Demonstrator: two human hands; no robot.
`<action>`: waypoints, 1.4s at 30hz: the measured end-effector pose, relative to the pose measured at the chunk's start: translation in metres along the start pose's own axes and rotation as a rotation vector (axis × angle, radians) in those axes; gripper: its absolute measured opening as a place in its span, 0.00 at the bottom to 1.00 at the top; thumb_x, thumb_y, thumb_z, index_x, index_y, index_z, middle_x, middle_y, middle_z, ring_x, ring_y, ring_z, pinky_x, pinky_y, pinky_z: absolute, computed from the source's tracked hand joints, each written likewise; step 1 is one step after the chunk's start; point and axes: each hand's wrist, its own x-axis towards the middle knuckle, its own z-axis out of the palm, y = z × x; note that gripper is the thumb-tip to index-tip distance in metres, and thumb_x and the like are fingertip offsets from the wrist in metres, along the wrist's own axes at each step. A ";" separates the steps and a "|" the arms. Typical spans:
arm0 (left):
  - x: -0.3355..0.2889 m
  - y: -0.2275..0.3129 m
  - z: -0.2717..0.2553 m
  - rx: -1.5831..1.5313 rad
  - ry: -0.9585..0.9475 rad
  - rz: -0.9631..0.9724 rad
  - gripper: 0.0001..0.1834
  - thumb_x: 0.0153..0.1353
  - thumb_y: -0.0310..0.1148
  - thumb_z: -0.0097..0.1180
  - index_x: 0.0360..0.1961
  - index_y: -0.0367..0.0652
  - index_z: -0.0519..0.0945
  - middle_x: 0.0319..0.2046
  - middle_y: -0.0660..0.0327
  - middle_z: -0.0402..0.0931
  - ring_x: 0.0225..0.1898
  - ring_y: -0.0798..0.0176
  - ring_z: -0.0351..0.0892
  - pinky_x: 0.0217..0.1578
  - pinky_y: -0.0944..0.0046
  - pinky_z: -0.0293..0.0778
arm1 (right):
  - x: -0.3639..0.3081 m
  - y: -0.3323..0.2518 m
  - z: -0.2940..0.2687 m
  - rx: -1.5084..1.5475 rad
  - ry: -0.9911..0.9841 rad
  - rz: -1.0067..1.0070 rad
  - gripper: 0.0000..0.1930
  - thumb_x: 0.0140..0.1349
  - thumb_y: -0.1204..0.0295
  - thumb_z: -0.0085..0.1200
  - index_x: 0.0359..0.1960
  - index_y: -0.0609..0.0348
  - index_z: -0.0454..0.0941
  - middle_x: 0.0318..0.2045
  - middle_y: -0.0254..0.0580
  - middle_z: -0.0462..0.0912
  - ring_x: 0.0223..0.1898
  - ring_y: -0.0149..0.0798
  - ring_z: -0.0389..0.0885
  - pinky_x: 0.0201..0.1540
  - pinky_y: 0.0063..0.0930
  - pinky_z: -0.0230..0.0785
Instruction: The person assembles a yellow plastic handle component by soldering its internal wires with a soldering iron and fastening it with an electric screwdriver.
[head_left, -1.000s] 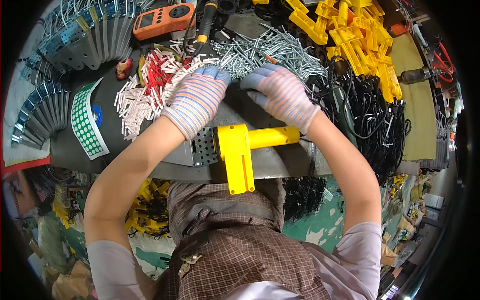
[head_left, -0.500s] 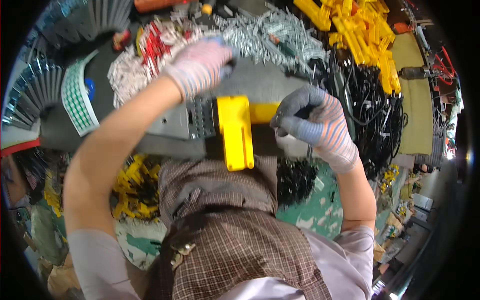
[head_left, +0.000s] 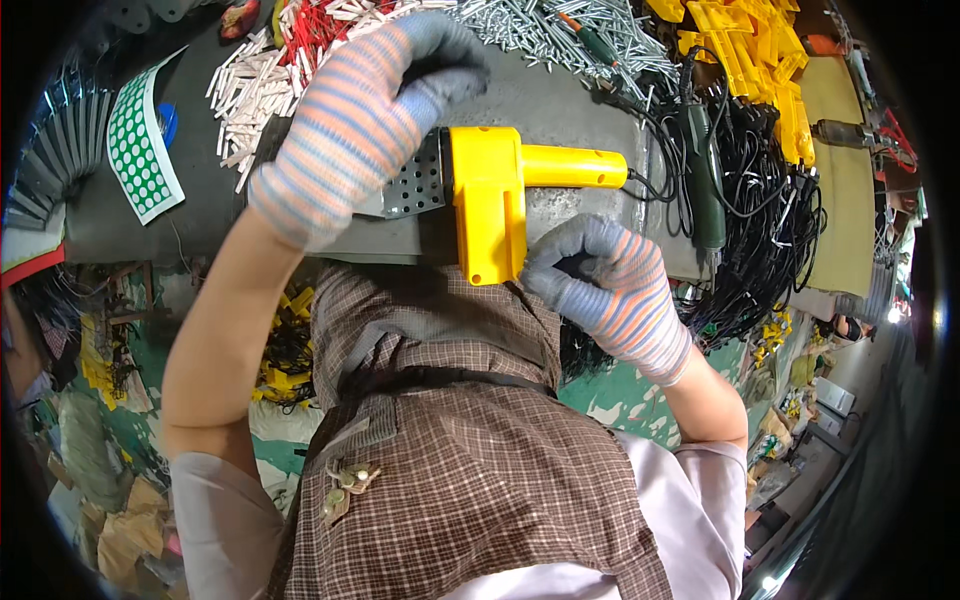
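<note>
A yellow plastic tool housing (head_left: 489,215) with a side handle (head_left: 575,167) lies at the bench's near edge; a perforated metal plate (head_left: 415,180) adjoins its left side. My left hand (head_left: 350,125), in a striped glove with grey fingertips, is raised over the plate. Its fingers curl toward the thumb, and whatever is between them is hidden. Gloved alike, my right hand (head_left: 615,290) pinches beside the housing's lower right corner; anything in that pinch is too small to make out. A black cord (head_left: 655,185) leaves the handle's end.
Silver screws (head_left: 540,35) are heaped at the back, left of yellow housing parts (head_left: 740,50). White sleeves (head_left: 245,110) lie at left beside a green-dotted sticker sheet (head_left: 145,145). A dark green electric screwdriver (head_left: 705,180) and bundled black cords (head_left: 765,220) occupy the right.
My right hand has moved from the handle to the housing's lower right corner, uncovering the handle. My left hand has come back from beside the screw heap toward the plate. The whole view has shifted.
</note>
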 end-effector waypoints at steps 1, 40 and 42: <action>-0.010 0.003 -0.002 0.002 0.014 -0.006 0.10 0.64 0.26 0.55 0.45 0.36 0.77 0.38 0.61 0.79 0.41 0.70 0.77 0.46 0.69 0.73 | 0.001 -0.001 0.003 -0.156 0.011 -0.160 0.08 0.55 0.74 0.64 0.35 0.61 0.80 0.29 0.41 0.82 0.30 0.33 0.82 0.35 0.26 0.75; -0.003 -0.007 -0.017 0.269 -0.403 -0.067 0.19 0.67 0.34 0.50 0.57 0.41 0.74 0.36 0.54 0.80 0.33 0.62 0.80 0.38 0.63 0.76 | 0.085 -0.007 -0.050 -0.818 0.347 -0.738 0.08 0.55 0.70 0.60 0.34 0.58 0.80 0.32 0.41 0.80 0.36 0.47 0.77 0.42 0.38 0.70; -0.004 -0.009 -0.018 0.270 -0.381 -0.023 0.16 0.67 0.35 0.51 0.53 0.39 0.77 0.36 0.54 0.81 0.35 0.63 0.81 0.39 0.64 0.76 | 0.116 -0.006 -0.059 -0.795 0.365 -0.545 0.09 0.58 0.67 0.57 0.39 0.55 0.81 0.33 0.44 0.81 0.39 0.49 0.79 0.43 0.39 0.71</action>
